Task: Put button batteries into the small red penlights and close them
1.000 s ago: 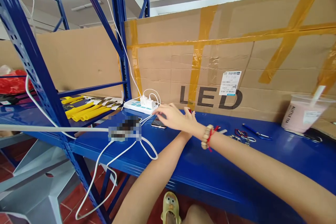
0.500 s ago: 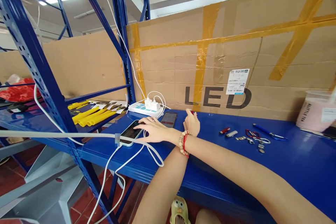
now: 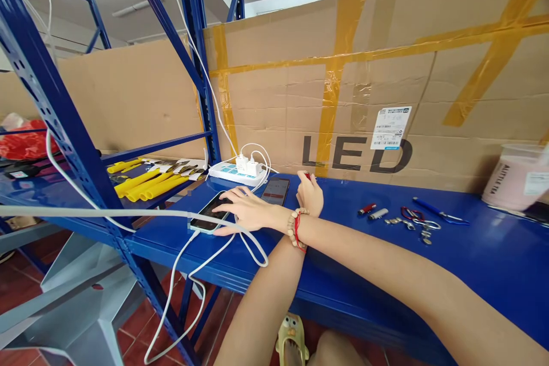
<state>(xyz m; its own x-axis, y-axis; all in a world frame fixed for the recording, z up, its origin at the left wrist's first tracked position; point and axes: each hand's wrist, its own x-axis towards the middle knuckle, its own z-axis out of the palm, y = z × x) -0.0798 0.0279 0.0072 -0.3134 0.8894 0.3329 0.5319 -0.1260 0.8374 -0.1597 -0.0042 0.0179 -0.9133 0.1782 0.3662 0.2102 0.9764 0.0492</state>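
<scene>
My arms cross, with my right arm over my left. My right hand [image 3: 245, 210] rests fingertips on the screen of a smartphone [image 3: 208, 213], its fingers spread, not gripping it. A white cable runs from the phone's lower end. Around my right wrist is a beaded bracelet [image 3: 295, 227] with a red cord. My left hand [image 3: 310, 195] is closed around a small red object [image 3: 307, 176]; only its tip shows, so its kind is hidden. Beside that hand lies a second, dark-screened phone [image 3: 275, 191] on the blue shelf [image 3: 343, 251].
A white power strip [image 3: 238, 172] with plugged-in chargers stands behind the phones. On the right lie a red cylinder [image 3: 366, 209], a silver one [image 3: 378, 214], small metal parts [image 3: 425, 234], a red carabiner [image 3: 412, 213], blue-handled pliers [image 3: 441, 211] and a drink cup [image 3: 514, 177]. Yellow-handled tools [image 3: 141, 185] lie left.
The view has shifted slightly. My right hand's fingers have moved a little over the phone, and my left hand has turned slightly, still closed around the small red object.
</scene>
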